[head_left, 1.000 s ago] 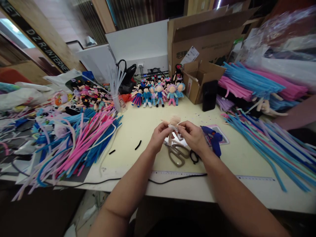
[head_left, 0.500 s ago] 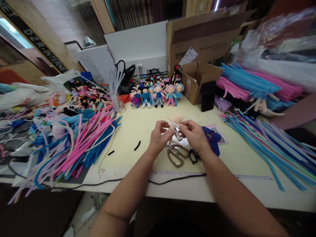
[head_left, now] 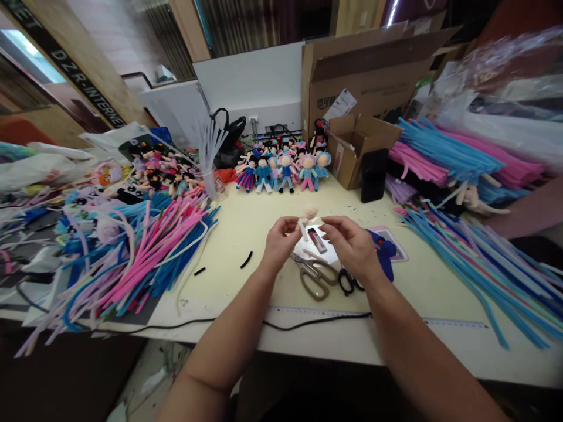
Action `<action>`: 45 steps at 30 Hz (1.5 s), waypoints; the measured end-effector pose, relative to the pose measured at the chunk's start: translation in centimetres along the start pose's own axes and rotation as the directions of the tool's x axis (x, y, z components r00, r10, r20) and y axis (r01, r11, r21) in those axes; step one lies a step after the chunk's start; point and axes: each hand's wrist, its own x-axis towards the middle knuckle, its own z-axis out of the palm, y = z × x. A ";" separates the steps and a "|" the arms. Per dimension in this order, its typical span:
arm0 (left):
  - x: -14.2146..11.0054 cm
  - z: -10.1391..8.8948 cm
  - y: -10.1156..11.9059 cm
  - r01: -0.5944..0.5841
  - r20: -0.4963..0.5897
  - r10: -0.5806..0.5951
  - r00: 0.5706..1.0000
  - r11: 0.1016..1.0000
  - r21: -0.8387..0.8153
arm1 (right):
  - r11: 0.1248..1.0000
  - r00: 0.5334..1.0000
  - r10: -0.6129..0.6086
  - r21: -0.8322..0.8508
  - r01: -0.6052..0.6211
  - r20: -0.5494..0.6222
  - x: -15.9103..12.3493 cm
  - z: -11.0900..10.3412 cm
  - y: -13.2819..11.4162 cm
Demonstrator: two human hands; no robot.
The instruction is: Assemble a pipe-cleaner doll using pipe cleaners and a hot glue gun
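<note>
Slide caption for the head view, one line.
Left hand pinching a pale fuzzy piece, right hand close beside it, grey-brown scissors nearby on a cluttered worktable, small dolls grouped behind.

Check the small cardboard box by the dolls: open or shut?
Open: the small cardboard box has flaps spread and its inside shows.

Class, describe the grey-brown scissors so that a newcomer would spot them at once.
Start at the yellow tabletop, then look between the person's forearms, just beyond the ruler. The scissors there have large grey-brown handle loops; the neighbouring handles are smaller and black.
</note>
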 end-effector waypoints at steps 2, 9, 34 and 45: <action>0.4 -0.3 0.2 0.145 0.050 -0.138 0.989 0.975 -0.167 | 0.994 0.991 -0.089 -0.076 0.081 -0.102 -0.8 -1.3 -1.2; 0.3 -0.7 1.8 0.354 0.216 -0.289 0.933 0.848 -0.393 | 0.983 0.838 -0.144 -0.173 0.060 -0.526 -3.4 -7.5 0.2; 0.1 -0.6 1.6 0.278 0.194 -0.214 0.957 0.866 -0.415 | 0.832 0.927 0.212 -0.441 -0.337 -0.308 -3.3 -9.3 5.9; 0.6 -0.9 1.1 0.277 0.165 -0.225 0.960 0.838 -0.469 | 0.985 0.996 0.080 -0.153 -0.084 -0.027 0.5 -4.4 -0.4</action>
